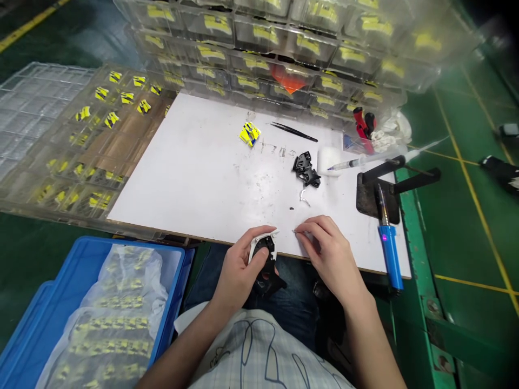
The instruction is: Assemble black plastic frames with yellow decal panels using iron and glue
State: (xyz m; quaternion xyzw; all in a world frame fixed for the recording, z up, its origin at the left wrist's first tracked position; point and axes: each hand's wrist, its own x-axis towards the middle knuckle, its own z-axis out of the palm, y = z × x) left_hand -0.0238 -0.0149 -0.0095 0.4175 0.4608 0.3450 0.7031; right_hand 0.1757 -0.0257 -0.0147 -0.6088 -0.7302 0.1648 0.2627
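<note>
My left hand (243, 265) is closed around a black and white plastic part (266, 246) at the table's front edge, the thumb lying across its black face. To its right, my right hand (326, 248) is pinched, with a tiny pale piece (294, 231) at the fingertips, too small to name. The two hands are apart. Farther back on the white tabletop (194, 167) sits a black plastic assembly (306, 169). Close to it are a thin clear strip (305, 198) and a small dark bit (291, 208).
Black tweezers (294, 131) and a yellow-blue piece (249, 134) lie behind. On the right are a syringe (352, 163), a white block (329, 161), a blue soldering iron (390, 251) and its stand (367, 200). Clear compartment trays (259, 48) rise at the back; a blue bin (87, 254) stands left.
</note>
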